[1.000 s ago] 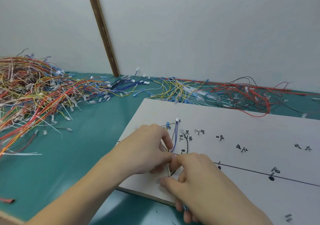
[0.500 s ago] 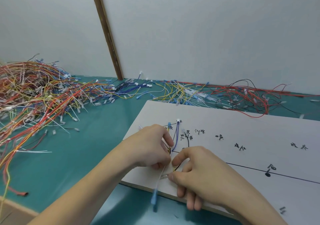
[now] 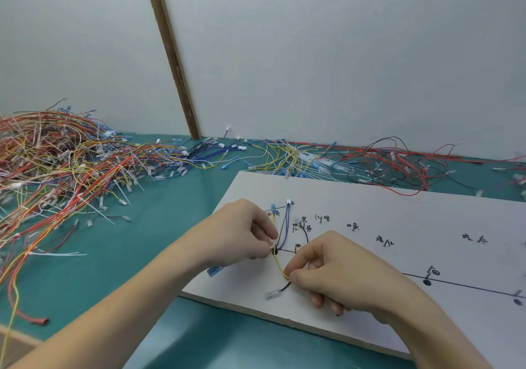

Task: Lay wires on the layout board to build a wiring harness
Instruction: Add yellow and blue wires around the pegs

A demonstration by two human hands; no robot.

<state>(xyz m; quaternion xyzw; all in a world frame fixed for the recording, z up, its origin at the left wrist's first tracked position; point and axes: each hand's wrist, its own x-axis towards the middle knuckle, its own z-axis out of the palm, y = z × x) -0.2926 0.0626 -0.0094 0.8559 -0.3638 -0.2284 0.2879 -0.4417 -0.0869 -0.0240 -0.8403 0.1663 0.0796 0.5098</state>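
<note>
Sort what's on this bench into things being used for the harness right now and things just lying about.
In use:
- white board
- yellow wire, pinched by the right hand
- wires at the black dot, pinched by the left hand

Lying about:
- big tangle of wires
- red and black wires
- yellow wires by the wall
</note>
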